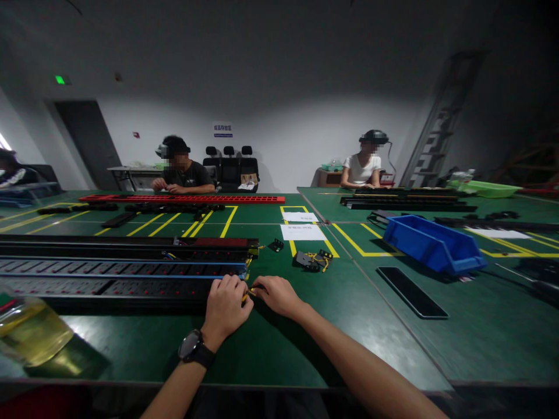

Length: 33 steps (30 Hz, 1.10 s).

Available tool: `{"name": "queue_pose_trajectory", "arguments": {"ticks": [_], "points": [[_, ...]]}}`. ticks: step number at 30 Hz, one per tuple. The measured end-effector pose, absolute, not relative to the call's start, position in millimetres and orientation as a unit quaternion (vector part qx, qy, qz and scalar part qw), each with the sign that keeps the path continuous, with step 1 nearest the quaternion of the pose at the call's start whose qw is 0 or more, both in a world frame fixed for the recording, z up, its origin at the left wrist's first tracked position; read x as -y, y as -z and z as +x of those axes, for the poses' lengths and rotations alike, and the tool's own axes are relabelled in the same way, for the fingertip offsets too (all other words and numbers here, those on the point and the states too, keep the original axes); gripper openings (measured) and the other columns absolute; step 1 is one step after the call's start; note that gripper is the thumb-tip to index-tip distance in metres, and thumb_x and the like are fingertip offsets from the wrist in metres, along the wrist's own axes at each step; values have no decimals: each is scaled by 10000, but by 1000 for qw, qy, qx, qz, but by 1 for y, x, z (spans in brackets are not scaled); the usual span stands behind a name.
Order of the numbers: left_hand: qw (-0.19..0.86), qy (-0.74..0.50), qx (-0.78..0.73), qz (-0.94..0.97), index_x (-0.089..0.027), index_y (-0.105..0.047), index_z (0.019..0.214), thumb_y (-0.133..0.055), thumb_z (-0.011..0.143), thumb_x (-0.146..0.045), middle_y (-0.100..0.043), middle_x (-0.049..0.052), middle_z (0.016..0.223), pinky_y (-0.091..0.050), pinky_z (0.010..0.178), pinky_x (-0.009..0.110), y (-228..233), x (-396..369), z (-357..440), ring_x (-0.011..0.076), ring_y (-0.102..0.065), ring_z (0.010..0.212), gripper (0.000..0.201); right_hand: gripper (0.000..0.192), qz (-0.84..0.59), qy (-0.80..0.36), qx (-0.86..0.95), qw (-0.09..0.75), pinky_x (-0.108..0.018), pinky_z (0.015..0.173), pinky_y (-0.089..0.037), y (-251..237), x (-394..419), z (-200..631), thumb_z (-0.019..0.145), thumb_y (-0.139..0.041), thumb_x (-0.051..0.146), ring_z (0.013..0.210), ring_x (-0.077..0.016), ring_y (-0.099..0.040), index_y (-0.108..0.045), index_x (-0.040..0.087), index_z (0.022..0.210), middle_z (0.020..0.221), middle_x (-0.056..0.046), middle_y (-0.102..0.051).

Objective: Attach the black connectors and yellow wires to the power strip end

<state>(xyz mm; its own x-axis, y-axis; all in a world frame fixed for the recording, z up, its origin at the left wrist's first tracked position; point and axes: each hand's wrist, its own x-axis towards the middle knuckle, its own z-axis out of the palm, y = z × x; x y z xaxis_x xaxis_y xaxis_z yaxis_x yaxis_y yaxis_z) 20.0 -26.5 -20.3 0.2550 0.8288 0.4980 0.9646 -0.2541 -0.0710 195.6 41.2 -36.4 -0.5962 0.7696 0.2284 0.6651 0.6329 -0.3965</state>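
Observation:
My left hand, with a watch on its wrist, is closed at the right end of the nearest long black socket strip. Its thumb and fingers pinch a short yellow wire there. Facing it, my right hand is also closed, its fingertips pinched on the wire close to my left thumb. The wire's tip is too small to make out. Behind lie further long strips with blue edges, and yellow wires show at their right ends. Small black end pieces with yellow wires rest beyond my right hand.
A blue bin and a dark phone lie to the right. A bottle of yellow liquid is at the near left. White papers and a long red rail lie farther back. Other people sit across the table.

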Motion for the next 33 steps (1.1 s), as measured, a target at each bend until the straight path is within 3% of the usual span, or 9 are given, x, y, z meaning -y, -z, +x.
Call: {"name": "queue_pose_trajectory", "arguments": {"ticks": [33], "points": [[190,175,585,-769,-202,-656,819,-568,858,-261,-660,78,907,-370,813,424,21,25,20,262,-559,919,112,190,-402,-138,887,184,-247,765,-422,36,-41,195,1001,-561,340,989,-188,-683,-688,256,1114,1063,-33,-749]]}}
